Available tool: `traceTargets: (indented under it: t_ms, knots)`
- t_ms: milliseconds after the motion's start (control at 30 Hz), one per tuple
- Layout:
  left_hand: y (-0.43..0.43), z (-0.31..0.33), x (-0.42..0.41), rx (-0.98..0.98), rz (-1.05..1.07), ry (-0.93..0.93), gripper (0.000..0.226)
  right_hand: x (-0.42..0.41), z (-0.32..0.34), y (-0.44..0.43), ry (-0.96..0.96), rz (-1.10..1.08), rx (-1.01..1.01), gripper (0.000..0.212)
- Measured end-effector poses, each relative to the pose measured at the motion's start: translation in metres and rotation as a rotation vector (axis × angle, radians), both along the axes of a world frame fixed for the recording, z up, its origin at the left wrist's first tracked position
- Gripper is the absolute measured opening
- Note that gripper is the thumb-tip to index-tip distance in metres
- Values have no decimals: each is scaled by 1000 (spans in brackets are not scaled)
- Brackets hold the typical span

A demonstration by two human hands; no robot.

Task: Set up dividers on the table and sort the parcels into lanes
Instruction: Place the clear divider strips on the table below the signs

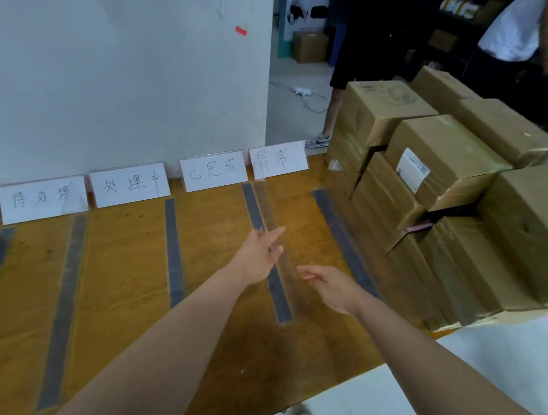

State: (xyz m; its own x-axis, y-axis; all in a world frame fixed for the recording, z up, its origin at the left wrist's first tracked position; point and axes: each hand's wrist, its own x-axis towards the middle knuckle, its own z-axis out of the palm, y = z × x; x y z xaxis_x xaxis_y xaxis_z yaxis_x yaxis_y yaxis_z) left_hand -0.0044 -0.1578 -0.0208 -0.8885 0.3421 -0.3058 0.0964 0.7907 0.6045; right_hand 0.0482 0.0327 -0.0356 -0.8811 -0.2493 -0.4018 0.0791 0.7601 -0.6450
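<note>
Several grey divider strips (173, 251) lie lengthwise on the wooden table (123, 274), marking lanes. Several white handwritten label cards (214, 170) lean against the wall at the lane heads. A stack of brown cardboard parcels (445, 158) fills the table's right side. My left hand (259, 257) hovers open over the third strip from the right edge (280, 300), fingers spread, holding nothing. My right hand (331, 286) is open too, just right of that strip, between it and the strip (342, 236) nearest the parcels.
A white wall (122, 73) backs the table. Beyond its corner, a person in dark clothes (354, 43) stands on the floor next to a power strip (301, 90); another person (515, 28) is behind the parcels. A white surface (489, 355) adjoins the table's near right.
</note>
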Motion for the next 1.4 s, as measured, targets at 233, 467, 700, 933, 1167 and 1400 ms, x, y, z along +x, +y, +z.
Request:
traceTargets:
  t_ms: [233, 467, 700, 933, 1167, 1400]
  knots:
    - [34, -11, -15, 50, 112, -60, 35, -17, -1, 61, 292, -50, 232, 43]
    - [56, -13, -17, 106, 412, -50, 36, -18, -9, 131, 160, -450, 383, 61]
    - [47, -10, -10, -42, 410, -132, 20, -14, -20, 132, 138, -513, 251, 25]
    - [21, 3, 3, -21, 537, 128, 25, -14, -21, 94, 193, -374, 217, 19]
    - [-15, 26, 18, -87, 620, 237, 19, -24, -22, 22, 196, -412, 199, 24]
    - [-39, 41, 23, -57, 651, 298, 19, -37, -25, -25, 163, -432, 163, 17]
